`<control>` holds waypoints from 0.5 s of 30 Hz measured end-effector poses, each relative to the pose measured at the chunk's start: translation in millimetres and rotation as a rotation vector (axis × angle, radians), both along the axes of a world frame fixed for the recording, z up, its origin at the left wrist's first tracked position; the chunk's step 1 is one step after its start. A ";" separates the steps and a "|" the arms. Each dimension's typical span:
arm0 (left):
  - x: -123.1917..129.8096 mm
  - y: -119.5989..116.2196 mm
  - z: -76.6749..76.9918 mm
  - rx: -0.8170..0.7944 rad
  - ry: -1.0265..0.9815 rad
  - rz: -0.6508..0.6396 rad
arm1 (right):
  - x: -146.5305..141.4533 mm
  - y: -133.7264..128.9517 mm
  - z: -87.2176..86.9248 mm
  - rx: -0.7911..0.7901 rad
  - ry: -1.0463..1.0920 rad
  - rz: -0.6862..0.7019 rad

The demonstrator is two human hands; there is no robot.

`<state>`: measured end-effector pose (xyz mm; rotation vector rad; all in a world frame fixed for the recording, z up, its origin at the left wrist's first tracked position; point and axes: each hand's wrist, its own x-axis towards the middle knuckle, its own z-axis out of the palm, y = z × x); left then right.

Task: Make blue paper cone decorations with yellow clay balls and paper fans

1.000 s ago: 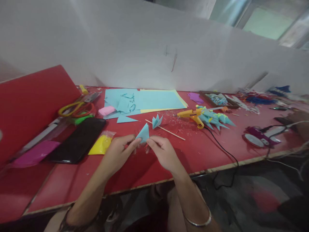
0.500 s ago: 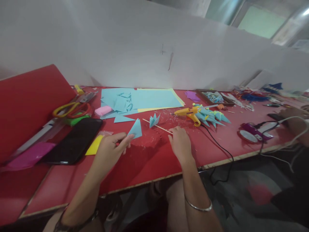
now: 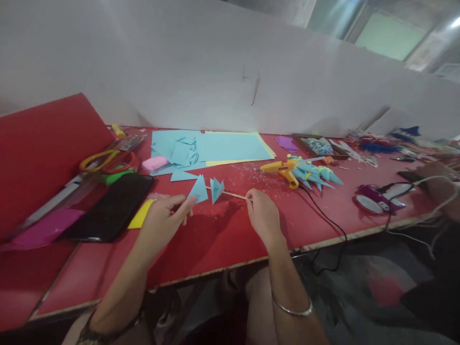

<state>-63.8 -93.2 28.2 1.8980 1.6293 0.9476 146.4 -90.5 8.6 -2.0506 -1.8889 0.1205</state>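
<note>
My left hand (image 3: 171, 211) pinches a folded light-blue paper piece (image 3: 199, 189) between thumb and fingers. My right hand (image 3: 264, 211) grips the right end of a thin wooden stick (image 3: 235, 195). On that stick, near its left end, sits a pleated blue paper shape (image 3: 216, 189) with its folds fanned out. The stick's left tip lies close beside the paper in my left hand; whether they touch I cannot tell. Both hands are over the red table (image 3: 215, 239).
A yellow glue gun (image 3: 278, 167) rests right of centre by blue paper cones (image 3: 312, 173). Blue sheets (image 3: 230, 146) lie behind. At left are scissors (image 3: 104, 162) and a black phone (image 3: 113, 208). A purple device (image 3: 383, 199) and another person's arm (image 3: 440, 191) are at right.
My right hand has moved left with the stick, bringing the pleated paper shape close to the folded paper. My left hand has shifted only slightly and still holds its piece.
</note>
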 end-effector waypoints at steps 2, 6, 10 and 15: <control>-0.4 0.4 -0.1 -0.002 0.004 -0.006 | -0.1 0.3 0.8 0.008 0.035 -0.005; -0.6 0.7 -0.2 -0.004 0.013 -0.022 | 0.7 1.4 0.0 0.041 0.108 -0.014; -0.5 1.4 -1.7 -0.017 0.018 -0.034 | 2.2 2.8 -2.6 0.122 0.190 -0.022; -1.4 1.8 -0.9 -0.026 -0.063 -0.040 | 1.8 1.8 0.8 0.400 0.578 0.074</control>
